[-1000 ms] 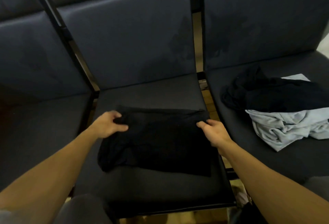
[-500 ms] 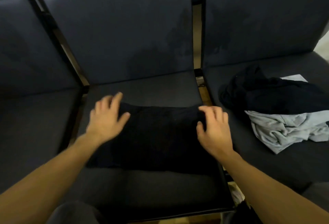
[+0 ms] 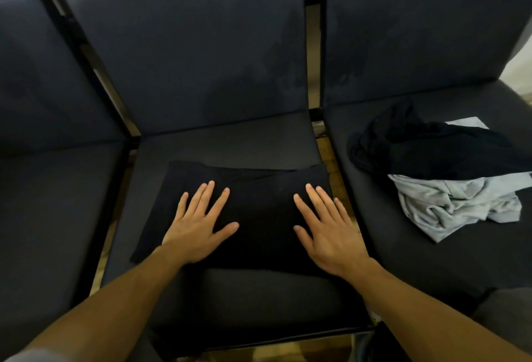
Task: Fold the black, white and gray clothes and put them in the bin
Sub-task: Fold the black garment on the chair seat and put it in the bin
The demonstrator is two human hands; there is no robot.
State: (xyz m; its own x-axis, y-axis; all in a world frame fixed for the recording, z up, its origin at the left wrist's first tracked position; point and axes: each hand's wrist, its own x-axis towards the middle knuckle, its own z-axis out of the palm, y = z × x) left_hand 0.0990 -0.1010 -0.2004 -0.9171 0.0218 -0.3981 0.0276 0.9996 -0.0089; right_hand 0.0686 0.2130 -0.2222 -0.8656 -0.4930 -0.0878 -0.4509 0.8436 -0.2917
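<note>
A row of dark padded seats fills the view. The left seat (image 3: 57, 217) lies bare at the left edge. On the middle seat (image 3: 224, 142) a folded black garment (image 3: 259, 217) lies flat across the cushion, its right edge reaching the seat's right edge. The left hand (image 3: 198, 229) rests palm down on the left half of the garment, fingers straight and spread, grasping nothing. The right hand (image 3: 328, 235) rests palm down on the right half in the same flat, spread way, near the seat's right edge. Bare black cloth shows between the two hands. On the right seat (image 3: 403, 261), well apart from the hands, a crumpled black garment (image 3: 431, 151) lies heaped toward the back, partly over a rumpled light gray garment (image 3: 454, 203) nearer the front.
</note>
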